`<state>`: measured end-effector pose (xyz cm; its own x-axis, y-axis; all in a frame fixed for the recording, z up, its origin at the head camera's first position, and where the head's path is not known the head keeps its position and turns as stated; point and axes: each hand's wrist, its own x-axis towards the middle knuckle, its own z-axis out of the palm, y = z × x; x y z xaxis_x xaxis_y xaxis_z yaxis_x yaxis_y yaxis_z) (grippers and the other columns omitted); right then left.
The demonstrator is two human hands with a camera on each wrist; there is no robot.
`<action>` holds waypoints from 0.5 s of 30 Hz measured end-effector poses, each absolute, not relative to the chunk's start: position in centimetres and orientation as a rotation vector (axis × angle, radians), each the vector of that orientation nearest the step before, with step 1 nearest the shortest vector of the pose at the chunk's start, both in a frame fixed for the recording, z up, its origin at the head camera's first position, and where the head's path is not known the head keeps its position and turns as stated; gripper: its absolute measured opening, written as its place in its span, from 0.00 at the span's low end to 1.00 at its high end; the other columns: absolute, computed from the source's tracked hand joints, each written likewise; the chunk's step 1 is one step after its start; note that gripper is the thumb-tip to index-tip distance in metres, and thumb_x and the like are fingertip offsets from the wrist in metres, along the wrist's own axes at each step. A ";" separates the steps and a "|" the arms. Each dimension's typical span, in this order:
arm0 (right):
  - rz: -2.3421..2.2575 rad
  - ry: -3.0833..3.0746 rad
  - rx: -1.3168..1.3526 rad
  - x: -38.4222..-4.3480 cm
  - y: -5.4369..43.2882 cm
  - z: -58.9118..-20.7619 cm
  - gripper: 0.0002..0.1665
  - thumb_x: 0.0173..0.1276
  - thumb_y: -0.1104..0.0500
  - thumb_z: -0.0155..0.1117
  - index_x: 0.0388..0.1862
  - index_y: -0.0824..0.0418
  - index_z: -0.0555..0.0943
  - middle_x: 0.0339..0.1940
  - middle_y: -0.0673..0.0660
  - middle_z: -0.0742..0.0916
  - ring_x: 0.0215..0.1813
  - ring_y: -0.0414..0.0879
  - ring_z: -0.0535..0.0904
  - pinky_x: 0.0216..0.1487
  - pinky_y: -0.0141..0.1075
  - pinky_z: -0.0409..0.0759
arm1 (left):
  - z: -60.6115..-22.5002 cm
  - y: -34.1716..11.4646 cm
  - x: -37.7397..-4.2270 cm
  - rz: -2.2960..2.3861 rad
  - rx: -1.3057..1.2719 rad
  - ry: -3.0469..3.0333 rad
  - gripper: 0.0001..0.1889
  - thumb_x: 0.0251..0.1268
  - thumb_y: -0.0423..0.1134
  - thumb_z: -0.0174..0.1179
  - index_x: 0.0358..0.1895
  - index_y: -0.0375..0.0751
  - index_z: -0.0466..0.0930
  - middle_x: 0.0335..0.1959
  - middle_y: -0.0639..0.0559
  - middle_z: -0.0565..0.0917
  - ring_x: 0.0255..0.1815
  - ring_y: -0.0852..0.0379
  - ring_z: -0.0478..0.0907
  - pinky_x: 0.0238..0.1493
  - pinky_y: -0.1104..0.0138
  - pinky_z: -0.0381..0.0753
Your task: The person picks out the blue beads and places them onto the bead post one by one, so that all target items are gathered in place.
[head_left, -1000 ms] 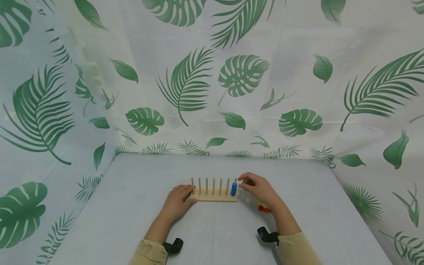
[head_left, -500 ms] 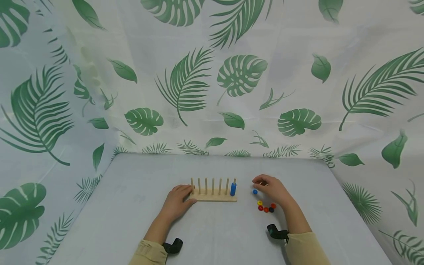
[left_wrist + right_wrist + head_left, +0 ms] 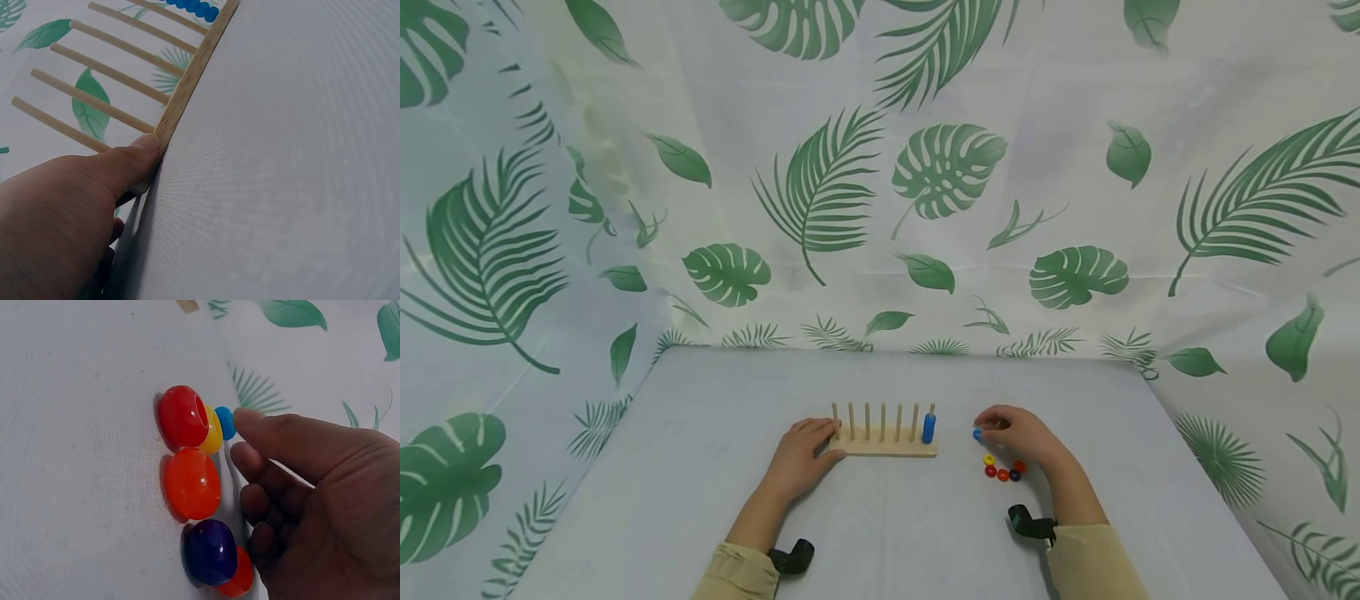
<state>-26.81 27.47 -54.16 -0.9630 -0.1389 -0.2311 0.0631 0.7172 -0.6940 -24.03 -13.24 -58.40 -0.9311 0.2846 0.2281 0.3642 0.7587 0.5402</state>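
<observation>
A wooden peg rack (image 3: 887,448) with a row of upright pegs stands on the table, a stack of blue beads (image 3: 929,429) on its rightmost peg. My left hand (image 3: 801,458) grips the rack's left end; in the left wrist view its thumb (image 3: 140,153) presses on the front edge of the base. To the right of the rack, my right hand (image 3: 1018,433) pinches a loose blue bead (image 3: 977,434) between thumb and fingertips, low at the tabletop. In the right wrist view the thumb tip partly overlaps that blue bead (image 3: 225,423), and its far side is hidden.
Just in front of the right hand lie loose beads: yellow (image 3: 988,460), red (image 3: 990,472), orange (image 3: 1003,475), dark blue (image 3: 1015,475) and another orange-red one (image 3: 1019,466). A leaf-printed curtain (image 3: 850,300) borders the table (image 3: 715,400) at the back and sides.
My right hand has moved right, away from the blue stack, then down onto the loose blue bead, its fingers closing there. The left hand and the rack stay in place.
</observation>
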 end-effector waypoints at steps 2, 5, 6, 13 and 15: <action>-1.076 2.645 -0.058 -26.9 27.5 -54.3 0.11 0.67 0.56 0.68 0.47 0.52 0.84 0.40 0.52 0.83 0.43 0.48 0.75 0.40 0.35 0.78 | -58.4 -13.2 -24.1 -0.903 -0.526 -2.820 0.29 0.64 0.53 0.65 0.66 0.45 0.76 0.65 0.50 0.79 0.70 0.43 0.70 0.70 0.46 0.69; -1.041 2.654 -0.072 -27.0 27.4 -54.4 0.10 0.66 0.56 0.68 0.46 0.51 0.84 0.40 0.52 0.83 0.44 0.48 0.75 0.44 0.36 0.79 | -58.4 -13.2 -24.1 -0.904 -0.523 -2.822 0.29 0.64 0.52 0.65 0.66 0.45 0.76 0.65 0.50 0.79 0.70 0.43 0.70 0.71 0.46 0.68; -1.028 2.660 -0.084 -27.0 27.4 -54.4 0.09 0.66 0.56 0.68 0.46 0.51 0.84 0.40 0.51 0.82 0.44 0.47 0.75 0.45 0.37 0.79 | -58.4 -13.2 -24.1 -0.906 -0.522 -2.824 0.29 0.64 0.52 0.65 0.66 0.45 0.76 0.65 0.50 0.79 0.70 0.43 0.70 0.71 0.46 0.68; -0.991 2.697 -0.117 -27.0 27.1 -54.4 0.06 0.66 0.56 0.69 0.41 0.52 0.84 0.37 0.52 0.81 0.42 0.47 0.74 0.42 0.37 0.74 | -58.2 -13.2 -24.0 -0.923 -0.516 -2.826 0.29 0.64 0.52 0.65 0.66 0.45 0.76 0.65 0.50 0.79 0.70 0.43 0.69 0.71 0.46 0.68; -0.985 2.702 -0.117 -27.0 27.0 -54.4 0.06 0.66 0.56 0.69 0.41 0.52 0.83 0.35 0.52 0.80 0.41 0.47 0.74 0.41 0.36 0.74 | -58.1 -13.2 -23.9 -0.931 -0.514 -2.827 0.29 0.64 0.52 0.65 0.67 0.46 0.76 0.65 0.50 0.79 0.70 0.43 0.69 0.71 0.46 0.68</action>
<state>-26.97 26.99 -54.41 -0.9624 -0.1640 -0.2166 0.0139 0.7667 -0.6419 -23.93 -13.20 -58.12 -0.9349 0.2804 0.2173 0.3547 0.7530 0.5542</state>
